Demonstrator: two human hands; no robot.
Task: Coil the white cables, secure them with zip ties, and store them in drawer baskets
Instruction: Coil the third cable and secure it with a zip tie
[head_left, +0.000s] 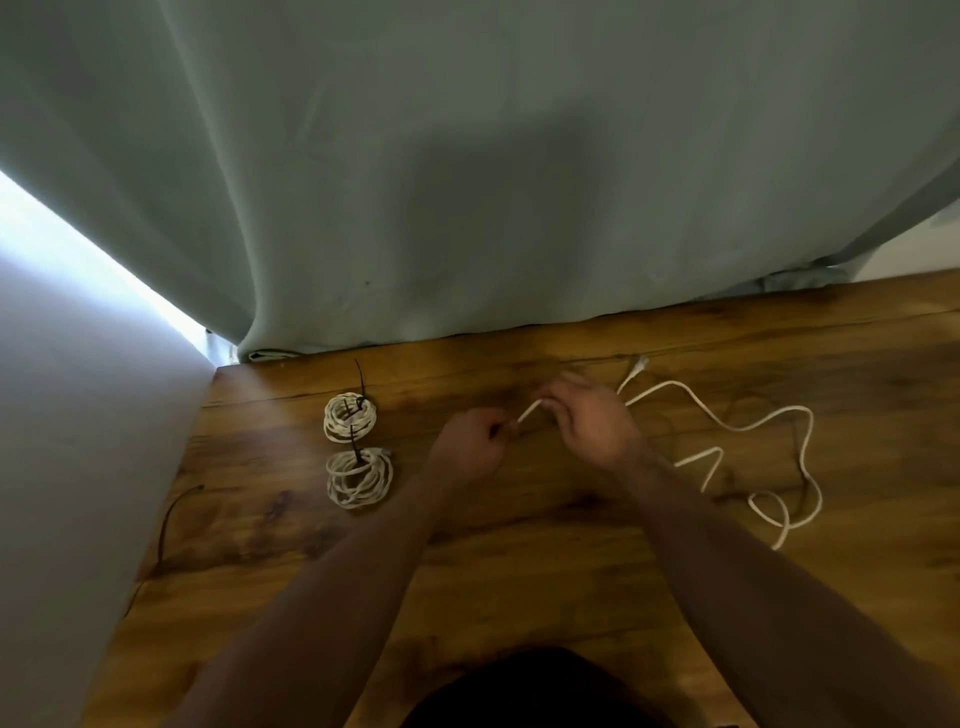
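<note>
White cable (748, 426), the one not yet coiled, is lying loose on the wooden surface (519, 571), trailing away in slack bends toward 3 o'clock from the person's hands. Both hands are meeting over the middle of the surface, and a short stretch of the cable is running between them on a slant from about 8 o'clock up to 2 o'clock. The left hand (470, 441) is pinching the low end of that stretch with curled fingers. The right hand (589, 418) is curling over the high end, though motion blur is hiding exactly how its fingers lie. The right hand is the nearer one to the slack, so I'd judge it will be doing the feeding while the left is keeping the start of the coil. A plug end (638, 364) is resting just off the right hand at 1 o'clock. I cannot tell whether the left hand is holding the other end or a fold.

Out at 9 o'clock from the left hand, well apart from it, two finished bundles are sitting side by side: the far coil (350, 423) and the near coil (359, 478), each cinched with a dark zip tie whose tail is sticking up (360, 384). A thin dark strip (171, 519), probably a spare tie, is lying by the surface's 9 o'clock edge. A grey-green curtain (467, 182) is hanging along the 12 o'clock side. No drawer or basket is showing anywhere, so nothing is being stored yet.
</note>
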